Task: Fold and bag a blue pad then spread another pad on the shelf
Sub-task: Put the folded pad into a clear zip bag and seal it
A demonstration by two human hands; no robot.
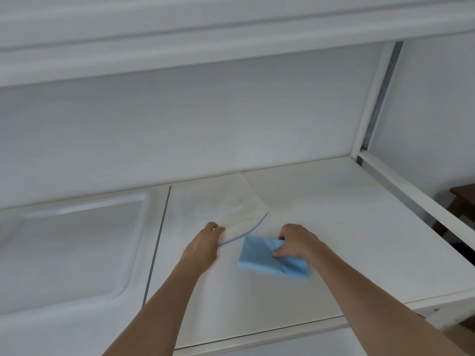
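On the white shelf (334, 227), the right hand (295, 242) grips the folded blue pad (264, 260) just beside the clear zip bag (231, 204), whose mouth edge the left hand (205, 242) pinches.

White tray (77, 242) left — dark furniture (462, 199) right.

Home interior: white shelving unit (334, 227), wooden furniture (462, 199).

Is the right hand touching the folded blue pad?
Touching. The head view shows the right hand gripping the folded blue pad, thumb and fingers curled over its upper right end.
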